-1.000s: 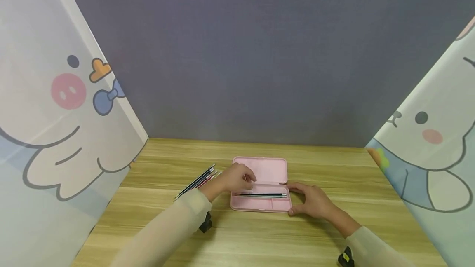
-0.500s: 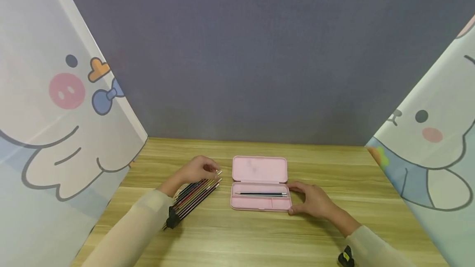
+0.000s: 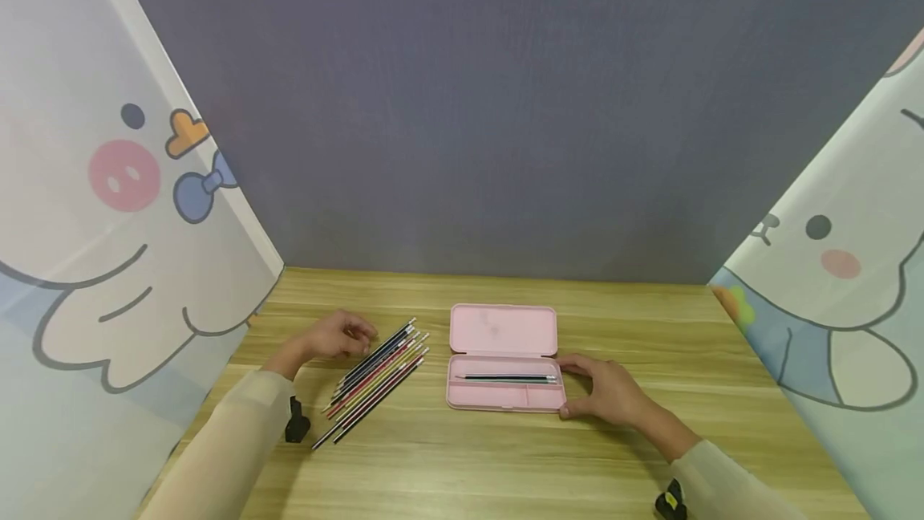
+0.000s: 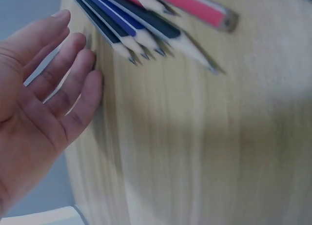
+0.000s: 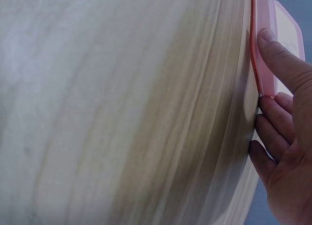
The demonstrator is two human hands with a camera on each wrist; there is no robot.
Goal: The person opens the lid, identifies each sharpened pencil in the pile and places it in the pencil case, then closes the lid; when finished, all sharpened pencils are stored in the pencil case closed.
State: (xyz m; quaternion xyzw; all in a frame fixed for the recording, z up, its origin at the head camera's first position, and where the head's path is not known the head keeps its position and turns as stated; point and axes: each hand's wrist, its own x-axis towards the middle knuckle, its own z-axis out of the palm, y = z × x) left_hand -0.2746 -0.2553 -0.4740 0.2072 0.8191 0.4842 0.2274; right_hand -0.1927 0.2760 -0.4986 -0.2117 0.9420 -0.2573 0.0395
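Observation:
My left hand (image 3: 338, 335) hovers with loosely bent fingers at the left of a fanned pile of pencils (image 3: 371, 380). In the left wrist view its fingers hold nothing, and the sharpened tips of several dark and red pencils (image 4: 126, 22) lie beside them. A pink pencil case (image 3: 485, 397) lies unfolded on the table, its lid tipped back. Dark pencils (image 3: 505, 378) rest in its long rear compartment. With thumb at the front corner and fingers along the right end, my right hand (image 3: 609, 393) holds the case; the right wrist view shows the thumb against its pink wall (image 5: 264, 20).
The wooden table (image 3: 469, 464) ends at a grey back panel (image 3: 462, 119). Side panels with cartoon animals (image 3: 123, 207) flank it left and right. A small black device hangs at each wrist.
My left hand has gone from above the pencil case, over the loose pencils, to their left side, so the pile now shows fully. My right hand has stayed at the case.

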